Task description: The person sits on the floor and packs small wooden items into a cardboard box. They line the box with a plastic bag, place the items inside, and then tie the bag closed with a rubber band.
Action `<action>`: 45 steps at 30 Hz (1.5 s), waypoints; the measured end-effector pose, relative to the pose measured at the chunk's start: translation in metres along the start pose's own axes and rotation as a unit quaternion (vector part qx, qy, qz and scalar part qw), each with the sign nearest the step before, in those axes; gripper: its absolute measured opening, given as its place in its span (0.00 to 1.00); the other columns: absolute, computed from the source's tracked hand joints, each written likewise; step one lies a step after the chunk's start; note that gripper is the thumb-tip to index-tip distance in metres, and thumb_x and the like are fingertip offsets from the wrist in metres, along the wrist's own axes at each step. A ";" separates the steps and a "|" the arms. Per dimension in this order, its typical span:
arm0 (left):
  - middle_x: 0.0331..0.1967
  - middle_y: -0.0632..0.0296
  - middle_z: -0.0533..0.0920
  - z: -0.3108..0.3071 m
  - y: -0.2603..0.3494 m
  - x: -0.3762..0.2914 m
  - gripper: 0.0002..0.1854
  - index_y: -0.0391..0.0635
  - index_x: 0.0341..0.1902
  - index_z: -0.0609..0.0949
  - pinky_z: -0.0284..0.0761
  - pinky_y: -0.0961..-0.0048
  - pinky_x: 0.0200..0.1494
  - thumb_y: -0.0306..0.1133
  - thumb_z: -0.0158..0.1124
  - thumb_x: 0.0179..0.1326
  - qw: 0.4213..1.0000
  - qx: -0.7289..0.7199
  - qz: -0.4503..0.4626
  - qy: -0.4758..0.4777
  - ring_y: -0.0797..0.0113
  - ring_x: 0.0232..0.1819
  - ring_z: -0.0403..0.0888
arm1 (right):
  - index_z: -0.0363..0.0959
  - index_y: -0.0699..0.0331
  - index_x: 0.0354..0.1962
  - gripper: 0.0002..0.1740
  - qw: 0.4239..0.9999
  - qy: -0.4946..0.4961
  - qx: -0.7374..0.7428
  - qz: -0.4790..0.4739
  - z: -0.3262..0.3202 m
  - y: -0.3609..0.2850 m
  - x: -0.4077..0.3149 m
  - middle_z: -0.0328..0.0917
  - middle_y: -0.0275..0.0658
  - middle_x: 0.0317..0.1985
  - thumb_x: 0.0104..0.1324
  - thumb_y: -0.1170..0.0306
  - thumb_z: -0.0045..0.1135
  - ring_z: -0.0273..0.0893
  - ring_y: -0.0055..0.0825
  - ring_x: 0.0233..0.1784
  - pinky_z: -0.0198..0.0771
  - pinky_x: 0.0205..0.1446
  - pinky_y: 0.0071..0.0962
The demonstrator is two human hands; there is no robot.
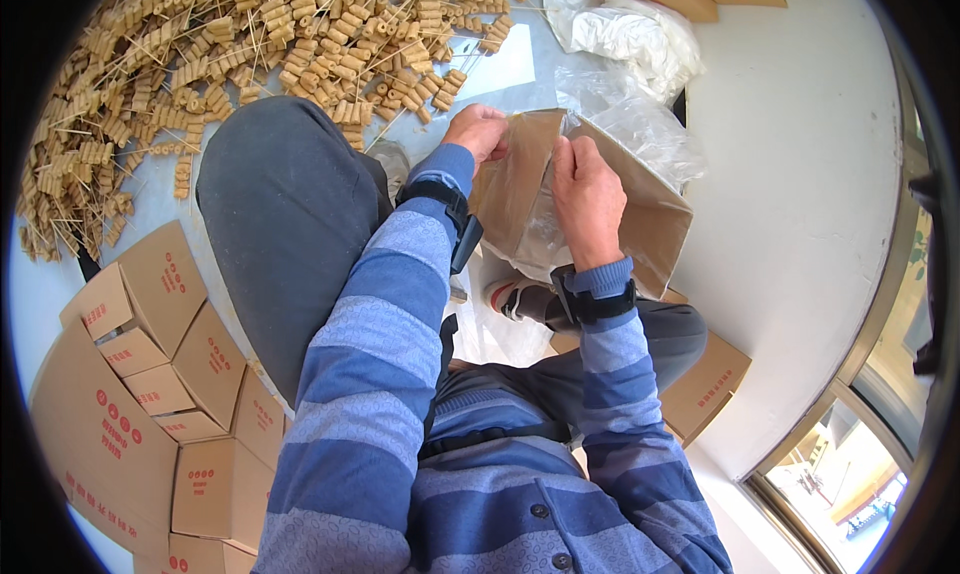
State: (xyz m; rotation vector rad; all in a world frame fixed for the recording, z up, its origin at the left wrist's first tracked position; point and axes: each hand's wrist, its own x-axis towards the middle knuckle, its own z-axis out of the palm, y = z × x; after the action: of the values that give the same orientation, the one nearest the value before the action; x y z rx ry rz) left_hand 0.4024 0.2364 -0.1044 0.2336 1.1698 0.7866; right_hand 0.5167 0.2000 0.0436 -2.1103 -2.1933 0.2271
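Observation:
An open cardboard box (652,229) stands between my legs, tilted in view, with a clear plastic liner bag (536,225) draped inside and over its near-left wall. At the box's upper left corner, my left hand (478,133) pinches the edge of the liner between thumb and fingers. My right hand (591,199) is over the box opening, fingers curled and closed on the film. The fingertips of both hands are partly hidden, and so is the bottom of the box.
A large heap of skewered tan rolls (322,41) covers the floor at upper left. White plastic bags (630,41) and loose clear film (630,124) lie beyond the box. Closed cartons (217,356) are stacked at lower left; another carton (705,386) stands by the right wall (795,161).

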 end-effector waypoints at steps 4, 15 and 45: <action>0.37 0.63 0.76 0.003 0.000 0.008 0.11 0.44 0.49 0.76 0.82 0.70 0.39 0.35 0.59 0.68 1.000 -0.020 -0.003 -0.003 0.69 0.35 0.80 | 0.72 0.64 0.32 0.19 0.982 -0.049 0.158 0.095 -0.009 0.004 -0.003 0.77 0.43 0.22 0.72 0.55 0.53 0.77 0.39 0.25 0.73 0.32 0.35; 0.32 0.65 0.76 0.009 0.001 0.007 0.11 0.44 0.50 0.76 0.82 0.72 0.36 0.35 0.58 0.68 1.000 0.010 0.027 0.004 0.70 0.32 0.81 | 0.76 0.63 0.34 0.23 0.968 -0.136 0.166 0.133 0.002 0.020 0.043 0.81 0.48 0.27 0.71 0.51 0.51 0.80 0.49 0.32 0.74 0.41 0.43; 0.30 0.64 0.78 0.011 -0.005 0.010 0.11 0.42 0.48 0.78 0.82 0.73 0.35 0.35 0.59 0.68 0.999 0.042 0.023 0.010 0.71 0.31 0.81 | 0.72 0.63 0.27 0.16 0.869 -0.244 0.410 0.133 -0.004 0.044 0.033 0.71 0.29 0.21 0.71 0.61 0.55 0.70 0.17 0.25 0.68 0.34 0.22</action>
State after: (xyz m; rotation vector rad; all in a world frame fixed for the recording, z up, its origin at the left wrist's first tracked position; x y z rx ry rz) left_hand 0.4159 0.2415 -0.1103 0.3236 1.2211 0.7833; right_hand 0.5589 0.2348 0.0390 -1.9084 -1.4819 1.5436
